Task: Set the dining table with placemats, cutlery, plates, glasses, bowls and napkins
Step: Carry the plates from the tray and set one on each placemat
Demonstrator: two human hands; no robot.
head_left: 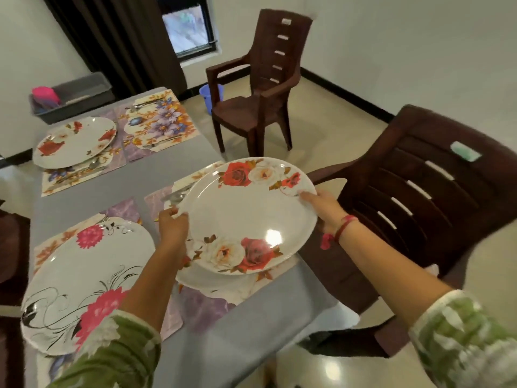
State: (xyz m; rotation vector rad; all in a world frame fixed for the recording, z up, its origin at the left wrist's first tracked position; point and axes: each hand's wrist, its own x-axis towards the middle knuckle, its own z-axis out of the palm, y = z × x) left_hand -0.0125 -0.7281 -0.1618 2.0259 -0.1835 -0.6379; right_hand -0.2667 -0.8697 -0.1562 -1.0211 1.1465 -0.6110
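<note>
- Green sleeves [117, 351] frame the view, and just beyond the left one a pink-flower plate [84, 278] lies flat on its mat at the near-left place.
- Both hands hold the rose plate [246, 217]. The left grip [173, 228] is curled over the left rim, and the right grip [321, 208] pinches the right rim with the thumb on top.
- This plate hangs tilted above the near-right placemat [201, 306], its far edge raised and reaching past the edge of the bench [251, 326] toward the brown chair [405, 197].
- A pale rim under it looks like a second plate already on that mat, though I cannot tell for certain.
- If so, the held plate probably belongs on the far-right placemat [159, 121], which carries a fork [159, 144] but no plate. The far-left place already has a red-flower plate [75, 141].
- To do this step well, level the plate first and carry it low over the bench with both grips on the rim.
- Lower it onto the middle of the mat, between the cutlery rather than on top of it.
- Let the near edge touch first, then slide the fingers out sideways so the mat does not shift.
</note>
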